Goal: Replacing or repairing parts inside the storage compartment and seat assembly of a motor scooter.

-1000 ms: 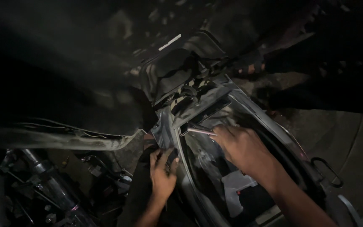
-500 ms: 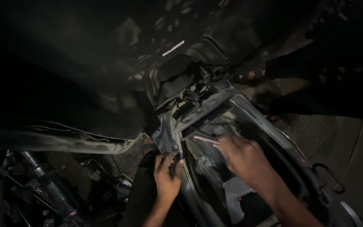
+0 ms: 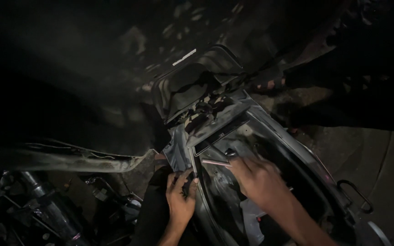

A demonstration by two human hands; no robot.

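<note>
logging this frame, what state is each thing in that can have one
left hand: fingers curled over the rim of the dark compartment
right hand: reaching inside the compartment, holding a thin metal tool
thin metal tool: lying roughly level, tip pointing left
dark compartment: open, inside exposed
black panel: tilted up beyond the compartment

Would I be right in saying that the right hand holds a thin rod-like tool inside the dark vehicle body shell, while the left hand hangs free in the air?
Not quite: in the head view the left hand grips the edge of the body shell, not hanging free. The right hand does hold the thin rod-like tool inside it.
</note>
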